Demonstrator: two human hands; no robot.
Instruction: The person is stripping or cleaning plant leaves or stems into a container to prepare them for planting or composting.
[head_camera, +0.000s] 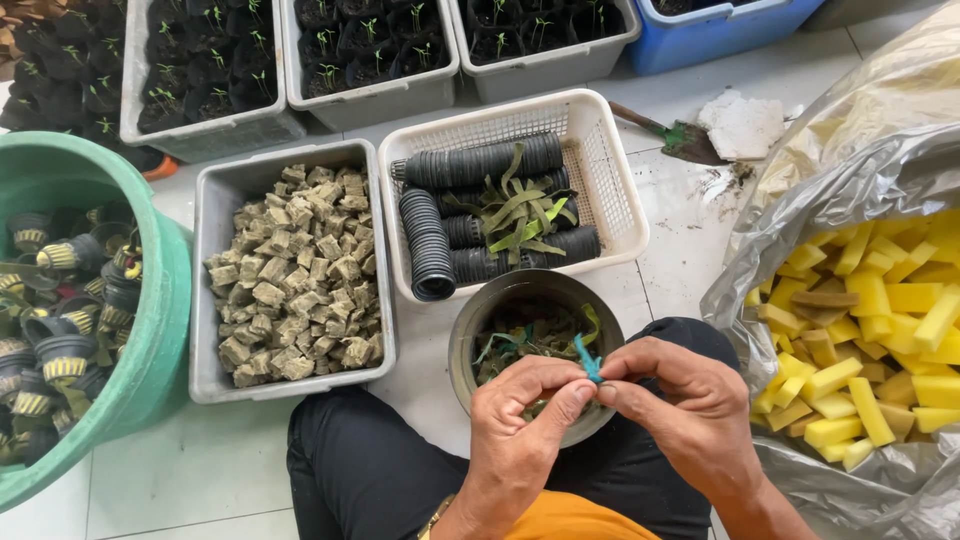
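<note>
Both hands meet just above a small grey bowl (470, 330) that sits on the tiled floor (690, 240) between the person's knees. The left hand (520, 430) and the right hand (690, 410) each have their fingers closed in a pinch on a short teal strip (588, 360), which stands up between the thumbs and forefingers over the bowl's rim. Inside the bowl lie more strips of green and teal. Just beyond the bowl is a white plastic basket (610, 170) holding stacks of black net pots (480, 162) laid on their sides, with a loose tangle of green strips on top of them. To the left of the basket, a grey tray (205, 290) is filled with brownish cubes (295, 275). Further left, a green tub (155, 330) holds black pots with yellow-striped inserts. On the right, an open plastic bag (860, 170) spills yellow sponge blocks (880, 330). Along the top edge stand grey trays of seedlings (370, 50), and a small trowel (680, 135) lies on the floor near the basket's right corner.
</note>
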